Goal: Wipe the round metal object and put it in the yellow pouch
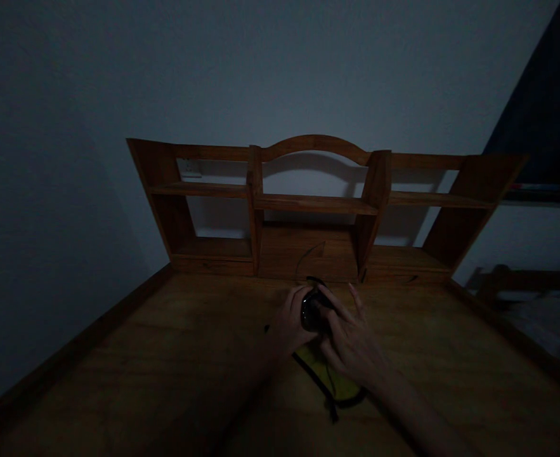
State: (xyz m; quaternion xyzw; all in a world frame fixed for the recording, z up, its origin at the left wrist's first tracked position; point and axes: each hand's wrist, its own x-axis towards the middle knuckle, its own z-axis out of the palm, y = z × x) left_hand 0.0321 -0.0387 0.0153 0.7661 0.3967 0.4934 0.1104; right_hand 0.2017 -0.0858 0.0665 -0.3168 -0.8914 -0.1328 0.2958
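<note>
A small dark, shiny rounded object [311, 311] is held between my two hands over the desk; its kind is too dark to make out. My left hand [290, 320] is curled around its left side. My right hand [349, 336] presses on it from the right with bent fingers, while one finger sticks out away from it. Under the hands lies a yellow-green cloth piece [339, 384] with black edging and a dark cord or tab at its lower end. Part of the cloth is hidden by my hands.
The wooden desk top [175, 355] has raised side edges. At its back stands a wooden shelf unit [315, 203] with several compartments, against a wall [213, 76]. A dark window or panel [546, 114] is at the upper right. The room is dim.
</note>
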